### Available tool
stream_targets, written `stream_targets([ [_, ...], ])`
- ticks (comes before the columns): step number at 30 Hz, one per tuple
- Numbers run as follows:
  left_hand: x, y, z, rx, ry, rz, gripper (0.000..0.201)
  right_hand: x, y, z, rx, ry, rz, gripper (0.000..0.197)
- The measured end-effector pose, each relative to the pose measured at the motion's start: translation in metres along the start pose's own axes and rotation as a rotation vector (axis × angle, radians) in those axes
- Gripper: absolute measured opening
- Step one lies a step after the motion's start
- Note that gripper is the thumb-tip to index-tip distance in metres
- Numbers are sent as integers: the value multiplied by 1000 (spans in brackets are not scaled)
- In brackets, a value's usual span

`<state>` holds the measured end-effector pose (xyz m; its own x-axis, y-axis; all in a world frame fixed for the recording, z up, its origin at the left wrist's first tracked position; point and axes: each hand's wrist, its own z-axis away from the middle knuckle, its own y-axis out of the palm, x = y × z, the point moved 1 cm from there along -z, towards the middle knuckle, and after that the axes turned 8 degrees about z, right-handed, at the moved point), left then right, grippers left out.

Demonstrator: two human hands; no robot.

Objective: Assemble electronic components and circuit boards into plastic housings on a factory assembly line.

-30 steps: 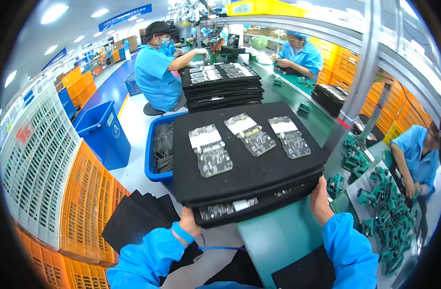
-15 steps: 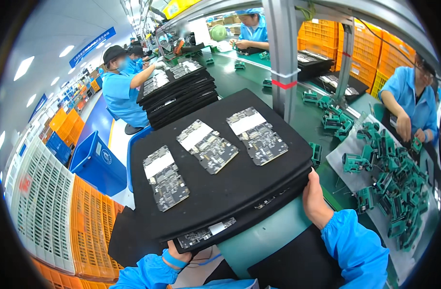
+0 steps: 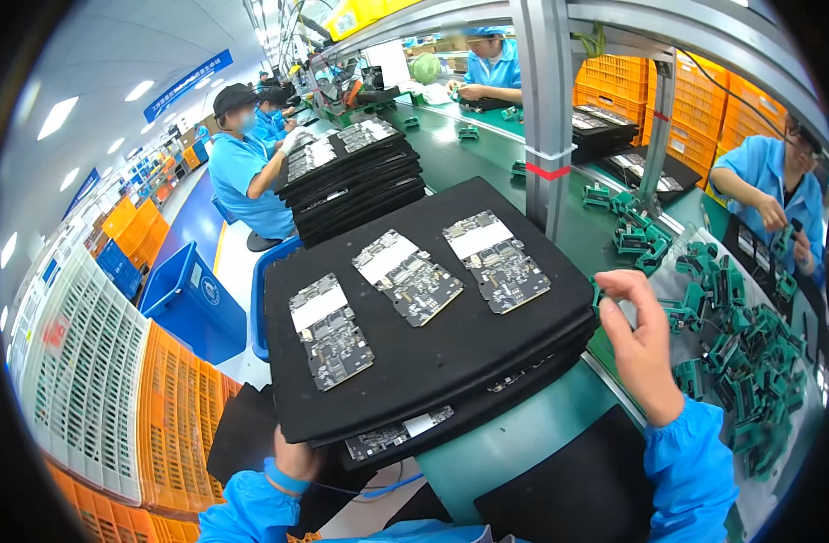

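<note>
A stack of black foam sheets [image 3: 405, 362] lies in front of me, tilted a little. Three circuit boards rest on its top sheet: a left one [image 3: 331, 333], a middle one [image 3: 407, 276] and a right one [image 3: 498, 262]. Another circuit board [image 3: 401, 434] shows between the sheets at the near edge. Under the near left corner is my left hand [image 3: 292, 457]; the foam hides its fingers. Just off the stack's right edge, my right hand [image 3: 639, 339] is raised and holds nothing, with bent fingers apart from the thumb.
Green parts [image 3: 740, 362] are heaped at right, past a metal post [image 3: 543, 136]. A taller foam stack [image 3: 351, 181] stands beyond mine. Orange crates [image 3: 175, 407] and a blue bin [image 3: 197, 303] are at left. Co-workers sit at far left, across the bench and at right.
My right hand has let go of the stack's right edge and lifted off to the right. My left hand has shifted left along the near corner. The view has turned slightly.
</note>
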<state>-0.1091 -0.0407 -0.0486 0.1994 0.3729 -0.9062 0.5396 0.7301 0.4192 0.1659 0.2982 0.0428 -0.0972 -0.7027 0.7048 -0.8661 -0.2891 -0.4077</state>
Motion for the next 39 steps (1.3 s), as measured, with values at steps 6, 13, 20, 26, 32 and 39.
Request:
stream_targets([
  [6, -67, 25, -22, 29, 519, -444, 60, 49, 32, -46, 95, -365, 248, 21],
  [13, -112, 86, -52, 561, 675, -1146, 63, 37, 87, -98, 179, -193, 815, 52],
  [20, -104, 97, -80, 635, 553, -1464, 69, 52, 109, -97, 221, -139, 895, 65],
  [26, -105, 97, -81, 698, 573, -1412, 67, 41, 109, -96, 130, -202, 723, 58],
  [32, -106, 104, -81, 809, 553, -1358, 69, 39, 104, -97, 186, -299, 632, 59],
  [39, -116, 80, -58, 723, 527, -1252, 70, 35, 73, -99, 173, -205, 585, 50],
])
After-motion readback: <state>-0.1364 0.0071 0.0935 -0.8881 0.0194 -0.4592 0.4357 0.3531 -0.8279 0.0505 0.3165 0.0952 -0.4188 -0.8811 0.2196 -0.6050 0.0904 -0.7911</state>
